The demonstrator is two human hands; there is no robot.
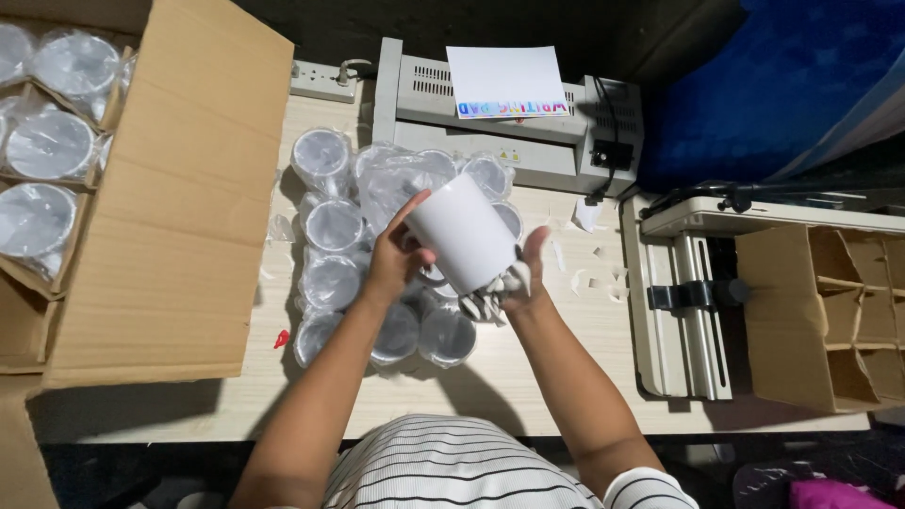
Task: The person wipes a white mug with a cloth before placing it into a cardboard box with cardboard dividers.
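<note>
Nearest you, your striped knit top fills the bottom edge, and both bare forearms reach up over the pale wood-grain tabletop point(528, 377). Your left hand point(396, 259) is curled around the side of a smooth, matt white mug point(462, 231), thumb and fingers pressed to its cylindrical wall. Your right hand point(523, 278) is partly closed near the mug's lower end, pinching crumpled clear plastic wrap point(490, 300) that bunches there. The mug is tilted, held up in the air between both hands, above the tabletop.

Just beneath and beyond your hands lies a cluster of plastic-wrapped mugs point(330, 226), round rims up, their film glossy and wrinkled. Small torn paper scraps point(603, 273) are scattered to the right of them.

On your left, a large corrugated cardboard box point(179, 188) lies with its flap open, holding more wrapped mugs in cardboard cells. On your right sits a smaller cardboard box with dividers point(830, 311), its cells square, and beside it a beige metal press-like machine point(679, 311) with parallel rails.

Farthest off, a boxy grey laminator point(528, 141) stands along the tabletop's back edge with a flat white sheet point(504, 80) resting on top, and a white power strip point(325, 83) lies left of it.
</note>
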